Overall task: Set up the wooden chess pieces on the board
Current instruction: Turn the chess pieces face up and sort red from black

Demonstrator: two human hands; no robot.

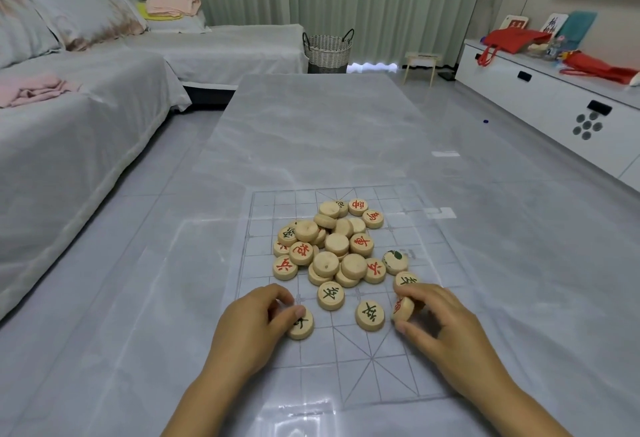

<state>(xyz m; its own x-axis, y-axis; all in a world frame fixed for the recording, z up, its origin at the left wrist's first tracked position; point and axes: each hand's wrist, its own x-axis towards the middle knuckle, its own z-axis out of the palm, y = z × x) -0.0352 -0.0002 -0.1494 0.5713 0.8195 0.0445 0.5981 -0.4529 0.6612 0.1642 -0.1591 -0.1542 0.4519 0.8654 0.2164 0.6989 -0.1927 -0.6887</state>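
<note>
A clear plastic chess board (398, 377) with thin grid lines lies on the grey table. A heap of round wooden pieces (336, 246) with red or dark characters sits in its middle, some face down. Two dark-marked pieces (330, 295) (370, 315) lie flat nearer me. My left hand (256, 325) pinches a dark-marked piece (302, 327) lying on the board's near left. My right hand (436, 318) holds a red-marked piece (402, 309) tilted on edge between thumb and fingers. Another dark-marked piece (406, 279) lies just beyond that hand.
The glossy grey table (311, 131) stretches away from me. A covered sofa (69, 117) runs along the left. A woven basket (328, 50) stands at the back and a white cabinet (554, 104) with red bags lines the right wall.
</note>
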